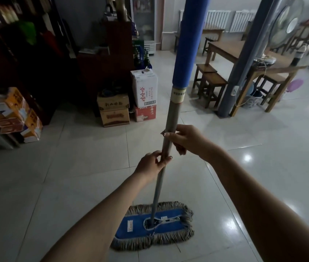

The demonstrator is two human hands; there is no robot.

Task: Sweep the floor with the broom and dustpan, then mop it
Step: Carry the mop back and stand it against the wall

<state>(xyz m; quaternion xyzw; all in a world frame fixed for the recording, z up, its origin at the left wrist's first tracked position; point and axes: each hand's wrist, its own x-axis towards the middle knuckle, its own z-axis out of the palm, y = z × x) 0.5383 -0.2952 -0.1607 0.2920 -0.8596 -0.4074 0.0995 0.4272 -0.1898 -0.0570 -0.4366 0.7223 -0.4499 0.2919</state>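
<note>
Open tiled floor (83, 167) ahead — stacked boxes (144, 87) left, pillar (246, 57) and stools (213, 82) right.

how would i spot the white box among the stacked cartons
Find the dark cabinet beyond the mop. At its foot, right of two brown boxes, the white box stands on a red box. It alone is white with red lettering.

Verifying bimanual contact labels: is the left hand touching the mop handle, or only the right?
Touching. The head view shows the left hand with fingers curled round the grey mop handle, just below the right hand, which grips it too.
</note>
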